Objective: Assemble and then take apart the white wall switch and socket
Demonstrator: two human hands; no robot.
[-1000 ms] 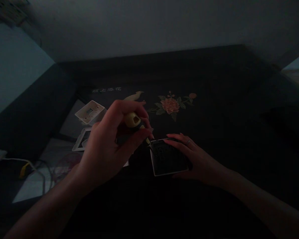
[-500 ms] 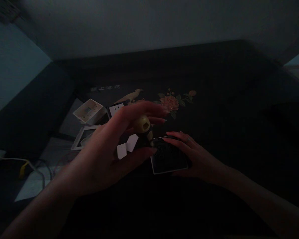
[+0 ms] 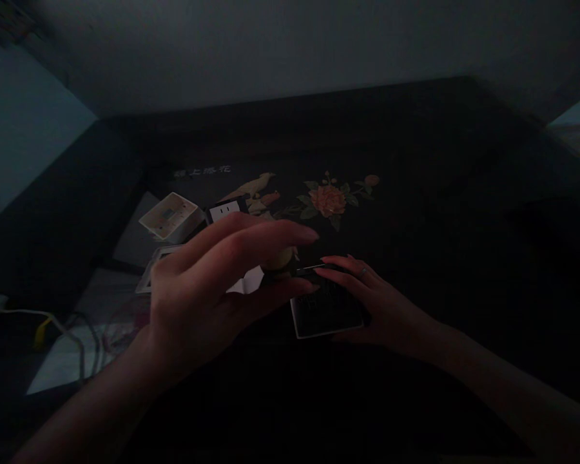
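My left hand (image 3: 217,283) is curled around a screwdriver (image 3: 279,262) with a yellowish handle. Only part of the handle shows between finger and thumb; the lower end is hidden. Below it lies a square dark panel with a thin white rim (image 3: 326,314), which looks like the back of a switch or socket plate. My right hand (image 3: 386,299) grips this panel along its right side, fingers over the far edge and thumb low at the near edge. White flat pieces (image 3: 249,281) show partly behind my left thumb.
On the left stand an open white wall box (image 3: 171,216), a white socket (image 3: 225,209) and a white frame (image 3: 145,280) partly behind my left hand. Cables (image 3: 81,351) with a yellow piece (image 3: 42,333) run at the far left. The dark table has a painted flower (image 3: 328,201).
My left hand has rolled over, its fingers coming lower and covering more of the screwdriver handle. The right hand and the panel stay nearly where they were.
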